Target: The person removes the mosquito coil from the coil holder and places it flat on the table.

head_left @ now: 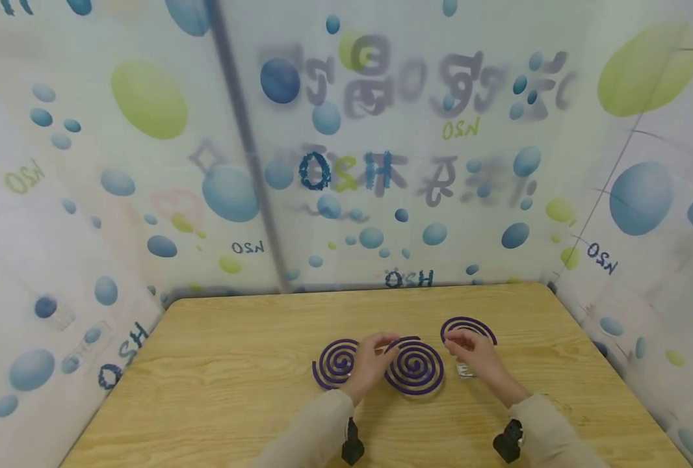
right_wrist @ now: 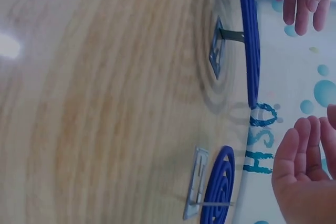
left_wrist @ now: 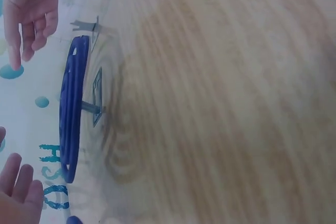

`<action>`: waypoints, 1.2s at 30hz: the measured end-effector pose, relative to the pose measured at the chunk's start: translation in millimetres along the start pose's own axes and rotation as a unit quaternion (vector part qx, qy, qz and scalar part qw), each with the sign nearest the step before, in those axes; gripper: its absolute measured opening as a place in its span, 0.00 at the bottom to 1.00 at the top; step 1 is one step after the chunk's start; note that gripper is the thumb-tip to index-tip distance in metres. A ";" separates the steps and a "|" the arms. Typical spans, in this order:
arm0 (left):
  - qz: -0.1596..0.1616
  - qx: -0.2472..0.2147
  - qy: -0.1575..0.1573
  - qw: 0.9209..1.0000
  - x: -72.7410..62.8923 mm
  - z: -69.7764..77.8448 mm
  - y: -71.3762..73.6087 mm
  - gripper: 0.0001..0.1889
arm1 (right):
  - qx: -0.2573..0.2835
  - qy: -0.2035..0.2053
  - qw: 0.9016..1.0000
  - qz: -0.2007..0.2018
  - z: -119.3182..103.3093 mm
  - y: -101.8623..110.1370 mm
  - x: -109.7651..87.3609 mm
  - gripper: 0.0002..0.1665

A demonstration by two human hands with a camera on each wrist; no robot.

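Three dark purple mosquito coils stand in a row in the head view. The middle coil (head_left: 415, 366) sits level on a small metal stand (left_wrist: 97, 98), raised off the table. My left hand (head_left: 372, 365) hovers between it and the left coil (head_left: 330, 365), partly covering the left one. Over the right coil (head_left: 468, 321) is my right hand (head_left: 478, 356), hiding part of it. Another flat metal stand (head_left: 465, 371) with an upright prong lies just in front of that coil; whether they touch I cannot tell. In the wrist views both hands have relaxed fingers and hold nothing.
The light wooden table (head_left: 235, 364) reaches back to a white curtain (head_left: 346, 227) printed with blue and green drops. The same curtain hangs at both sides. Each wrist wears a small black device (head_left: 352, 443).
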State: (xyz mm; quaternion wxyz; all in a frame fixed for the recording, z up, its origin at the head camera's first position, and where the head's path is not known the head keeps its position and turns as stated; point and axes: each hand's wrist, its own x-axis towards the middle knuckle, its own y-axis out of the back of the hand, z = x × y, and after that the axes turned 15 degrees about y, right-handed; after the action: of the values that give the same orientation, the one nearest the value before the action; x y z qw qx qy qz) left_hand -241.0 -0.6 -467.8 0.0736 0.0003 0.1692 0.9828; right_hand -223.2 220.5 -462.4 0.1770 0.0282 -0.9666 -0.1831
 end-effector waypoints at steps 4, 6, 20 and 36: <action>0.011 0.025 0.012 1.000 -6.0 -4.6 -2.5 0.13 | -0.018 -0.005 1.000 0.002 3.3 -9.1 -2.6 0.15; 0.011 0.035 0.017 0.999 -8.4 -7.0 -4.0 0.15 | -0.026 -0.004 1.000 0.010 5.4 -13.4 -3.5 0.14; 0.016 0.036 0.023 0.999 -16.1 -18.5 -12.8 0.24 | -0.032 -0.001 0.999 0.030 18.6 -32.7 -13.0 0.19; 0.016 0.051 0.049 0.997 -13.2 -22.2 -14.7 0.25 | -0.031 -0.031 0.999 -0.014 19.5 -35.6 -10.5 0.23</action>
State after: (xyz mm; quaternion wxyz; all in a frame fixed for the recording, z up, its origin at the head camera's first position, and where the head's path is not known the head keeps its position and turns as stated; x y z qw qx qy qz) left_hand -226.4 3.9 -493.4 0.0494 -0.0415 0.2220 0.9729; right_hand -220.6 195.3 -495.8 0.1451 0.0303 -0.9650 -0.2162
